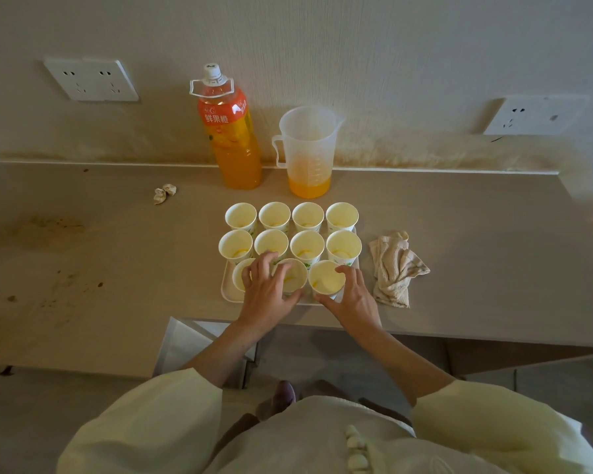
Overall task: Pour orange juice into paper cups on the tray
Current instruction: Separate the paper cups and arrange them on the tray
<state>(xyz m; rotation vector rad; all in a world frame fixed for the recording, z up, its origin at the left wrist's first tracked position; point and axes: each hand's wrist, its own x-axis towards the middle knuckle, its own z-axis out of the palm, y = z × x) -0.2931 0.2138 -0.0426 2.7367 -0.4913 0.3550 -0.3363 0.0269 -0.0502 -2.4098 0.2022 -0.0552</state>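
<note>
Tray (225, 289) of paper cups (308, 217) near the front edge of the counter (117, 268), left hand (267, 292) curled round the middle front cup (293, 277), right hand (354, 297) gripping the front right cup (326, 278), juice bottle (231, 138) and jug (307, 152) with a little juice at the back edge, cloth (396, 268) just beside the tray.

11 paper cups (308, 216) on tray (227, 289)

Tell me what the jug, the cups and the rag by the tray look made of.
Jug: translucent matte plastic; juice and printed gradations show through. Cups: likely paper, matte pale inside, with rolled rims. Rag: beige woven cloth, soft, crumpled into folds.
</note>
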